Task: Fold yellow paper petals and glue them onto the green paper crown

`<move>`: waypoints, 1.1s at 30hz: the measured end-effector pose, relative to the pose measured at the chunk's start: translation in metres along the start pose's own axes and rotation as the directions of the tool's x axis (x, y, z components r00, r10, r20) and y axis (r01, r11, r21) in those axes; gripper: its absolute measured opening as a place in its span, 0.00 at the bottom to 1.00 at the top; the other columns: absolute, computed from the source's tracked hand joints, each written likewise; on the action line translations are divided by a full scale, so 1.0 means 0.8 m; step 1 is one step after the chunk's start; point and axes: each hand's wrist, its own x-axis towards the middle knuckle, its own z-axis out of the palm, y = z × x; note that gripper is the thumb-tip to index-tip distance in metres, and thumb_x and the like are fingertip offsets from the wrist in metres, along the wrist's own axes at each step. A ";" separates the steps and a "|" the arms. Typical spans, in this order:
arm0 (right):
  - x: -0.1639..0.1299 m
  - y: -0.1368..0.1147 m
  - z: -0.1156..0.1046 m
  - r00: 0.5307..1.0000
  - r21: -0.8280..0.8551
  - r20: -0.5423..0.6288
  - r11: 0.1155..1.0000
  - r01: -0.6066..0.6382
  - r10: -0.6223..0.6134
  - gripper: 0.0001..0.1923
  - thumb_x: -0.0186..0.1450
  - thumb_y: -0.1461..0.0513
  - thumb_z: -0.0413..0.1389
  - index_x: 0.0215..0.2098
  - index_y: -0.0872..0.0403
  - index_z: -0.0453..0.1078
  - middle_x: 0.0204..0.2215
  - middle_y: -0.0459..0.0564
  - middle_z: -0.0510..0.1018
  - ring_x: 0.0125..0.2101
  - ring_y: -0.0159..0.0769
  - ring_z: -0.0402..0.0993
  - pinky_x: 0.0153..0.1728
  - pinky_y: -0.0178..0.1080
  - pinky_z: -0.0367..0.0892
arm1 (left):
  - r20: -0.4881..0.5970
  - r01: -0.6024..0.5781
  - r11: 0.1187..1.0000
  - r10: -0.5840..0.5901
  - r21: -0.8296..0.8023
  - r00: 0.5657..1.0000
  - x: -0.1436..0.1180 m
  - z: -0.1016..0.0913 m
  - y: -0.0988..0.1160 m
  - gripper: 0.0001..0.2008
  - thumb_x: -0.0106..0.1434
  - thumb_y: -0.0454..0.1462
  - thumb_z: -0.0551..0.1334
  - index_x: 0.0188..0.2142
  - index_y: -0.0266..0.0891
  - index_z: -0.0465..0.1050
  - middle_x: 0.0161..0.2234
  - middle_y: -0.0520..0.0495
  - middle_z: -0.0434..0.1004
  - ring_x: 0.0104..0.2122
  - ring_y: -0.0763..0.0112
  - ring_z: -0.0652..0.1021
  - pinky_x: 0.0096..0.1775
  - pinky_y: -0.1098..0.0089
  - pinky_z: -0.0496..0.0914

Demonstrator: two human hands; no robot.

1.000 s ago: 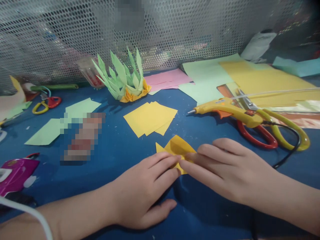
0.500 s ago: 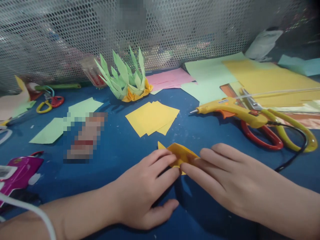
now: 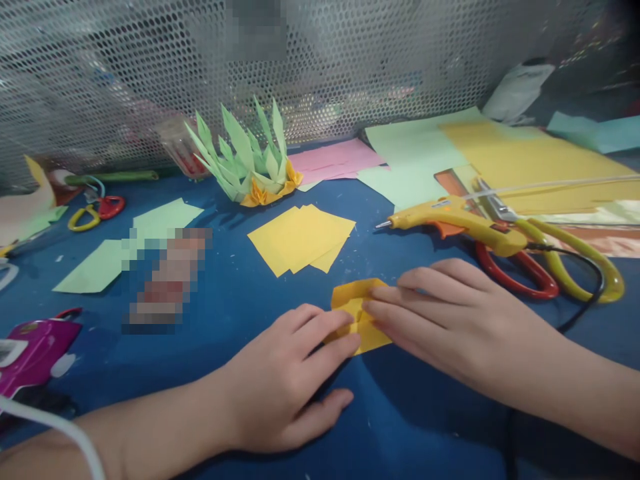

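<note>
Perforated metal screen [image 3: 400, 60] (grey) behind blue table [image 3: 240, 293].

Small folded yellow paper piece [image 3: 361, 313]: matt, creased. Blue table covering [image 3: 240, 300]: matt, looks like cloth. Yellow plastic glue gun [image 3: 457, 219]: smooth, slight sheen. Grey perforated metal screen [image 3: 350, 60]: dull. Red-and-yellow scissor handles [image 3: 545, 280]: glossy plastic.

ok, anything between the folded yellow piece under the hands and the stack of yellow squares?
Head view: nothing. Only bare blue table with a few paper specks lies between the folded yellow piece and the stack of yellow squares.
</note>
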 end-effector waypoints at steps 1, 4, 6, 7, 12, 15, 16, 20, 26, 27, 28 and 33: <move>-0.001 0.002 0.001 1.000 -0.001 -0.005 1.000 0.021 -0.021 0.17 0.69 0.70 0.41 0.38 0.59 0.72 0.35 0.53 0.78 0.36 0.39 0.65 0.35 0.42 0.58 | 0.009 -0.020 1.000 0.020 -0.007 1.000 0.000 -0.001 0.000 0.18 0.63 0.35 0.56 0.51 0.27 0.66 0.50 0.33 0.70 0.45 0.57 0.69 0.48 0.59 0.69; -0.003 0.007 0.003 0.995 0.008 -0.004 0.995 0.095 -0.095 0.20 0.70 0.70 0.38 0.38 0.58 0.72 0.38 0.52 0.78 0.38 0.38 0.65 0.36 0.42 0.58 | 0.043 -0.042 0.999 0.042 -0.005 0.998 0.002 -0.003 0.000 0.18 0.64 0.35 0.55 0.51 0.27 0.66 0.49 0.35 0.73 0.44 0.57 0.70 0.47 0.59 0.69; -0.004 0.009 0.004 0.993 0.031 0.012 0.993 0.115 -0.115 0.22 0.71 0.70 0.37 0.36 0.57 0.73 0.37 0.51 0.78 0.38 0.37 0.65 0.37 0.41 0.58 | 0.054 -0.037 0.999 0.037 0.008 0.998 0.003 -0.003 0.001 0.17 0.64 0.36 0.55 0.51 0.27 0.67 0.49 0.36 0.73 0.44 0.58 0.70 0.47 0.60 0.69; -0.004 0.010 0.004 0.992 0.049 0.021 0.992 0.120 -0.121 0.23 0.71 0.69 0.36 0.35 0.57 0.73 0.35 0.51 0.78 0.37 0.37 0.65 0.36 0.41 0.58 | 0.053 -0.034 0.999 0.033 0.017 0.998 0.003 -0.003 0.002 0.18 0.65 0.36 0.55 0.51 0.27 0.67 0.49 0.35 0.73 0.45 0.58 0.70 0.47 0.60 0.69; -0.004 0.012 0.007 0.990 0.110 0.042 0.985 0.129 -0.135 0.21 0.71 0.68 0.39 0.32 0.59 0.73 0.32 0.52 0.77 0.35 0.37 0.63 0.33 0.41 0.55 | 0.009 0.070 0.995 -0.071 0.076 0.997 0.001 -0.002 0.006 0.17 0.63 0.39 0.56 0.50 0.37 0.68 0.59 0.37 0.61 0.57 0.53 0.62 0.54 0.54 0.62; -0.002 0.007 0.007 0.993 0.117 0.057 0.989 0.092 -0.099 0.16 0.70 0.67 0.44 0.36 0.60 0.73 0.29 0.52 0.76 0.31 0.37 0.61 0.31 0.41 0.55 | 0.009 0.122 0.990 -0.123 0.072 0.992 0.000 -0.001 0.007 0.17 0.62 0.40 0.57 0.50 0.40 0.68 0.62 0.40 0.56 0.61 0.53 0.56 0.57 0.53 0.58; -0.001 0.004 0.006 0.994 0.118 0.057 0.990 0.083 -0.090 0.15 0.69 0.67 0.44 0.38 0.60 0.74 0.28 0.51 0.76 0.30 0.36 0.61 0.31 0.40 0.55 | 0.008 0.124 0.990 -0.125 0.072 0.992 -0.001 -0.001 0.007 0.17 0.62 0.40 0.58 0.50 0.40 0.68 0.62 0.40 0.56 0.61 0.54 0.56 0.57 0.53 0.57; 0.004 -0.004 0.005 0.993 0.067 0.042 0.992 0.104 -0.107 0.17 0.69 0.69 0.43 0.37 0.61 0.74 0.26 0.51 0.75 0.29 0.37 0.61 0.31 0.40 0.55 | -0.017 0.131 0.987 -0.130 0.090 0.991 -0.002 0.000 0.006 0.19 0.62 0.41 0.57 0.52 0.39 0.67 0.63 0.40 0.57 0.60 0.56 0.58 0.57 0.56 0.57; 0.004 -0.005 0.007 0.996 0.036 0.046 0.997 0.071 -0.073 0.15 0.68 0.68 0.46 0.31 0.58 0.73 0.29 0.49 0.76 0.33 0.37 0.62 0.35 0.41 0.55 | -0.044 0.166 0.979 -0.162 0.118 0.986 -0.001 0.002 0.007 0.19 0.63 0.40 0.56 0.52 0.36 0.67 0.61 0.41 0.61 0.59 0.59 0.61 0.57 0.58 0.58; 0.003 -0.006 0.006 0.997 0.052 0.047 0.997 0.061 -0.064 0.15 0.68 0.68 0.46 0.31 0.58 0.73 0.29 0.50 0.76 0.32 0.37 0.62 0.36 0.41 0.55 | -0.041 0.183 0.975 -0.179 0.125 0.983 -0.001 0.001 0.007 0.19 0.63 0.40 0.56 0.52 0.36 0.67 0.61 0.41 0.61 0.59 0.59 0.61 0.57 0.58 0.58; 0.002 -0.007 0.004 0.997 0.073 0.057 0.996 0.043 -0.047 0.15 0.67 0.68 0.45 0.32 0.57 0.73 0.29 0.50 0.76 0.32 0.37 0.62 0.37 0.42 0.55 | -0.033 0.196 0.971 -0.194 0.133 0.981 -0.001 0.001 0.007 0.20 0.63 0.40 0.56 0.53 0.36 0.67 0.61 0.42 0.61 0.59 0.58 0.61 0.57 0.58 0.58; 0.002 -0.015 -0.005 0.992 0.216 0.113 0.974 -0.073 0.049 0.15 0.64 0.68 0.45 0.29 0.56 0.72 0.26 0.50 0.75 0.29 0.36 0.63 0.40 0.43 0.54 | 0.040 0.221 0.960 -0.231 0.169 0.972 0.000 -0.001 0.008 0.25 0.63 0.41 0.56 0.59 0.38 0.59 0.65 0.44 0.53 0.62 0.55 0.57 0.57 0.54 0.58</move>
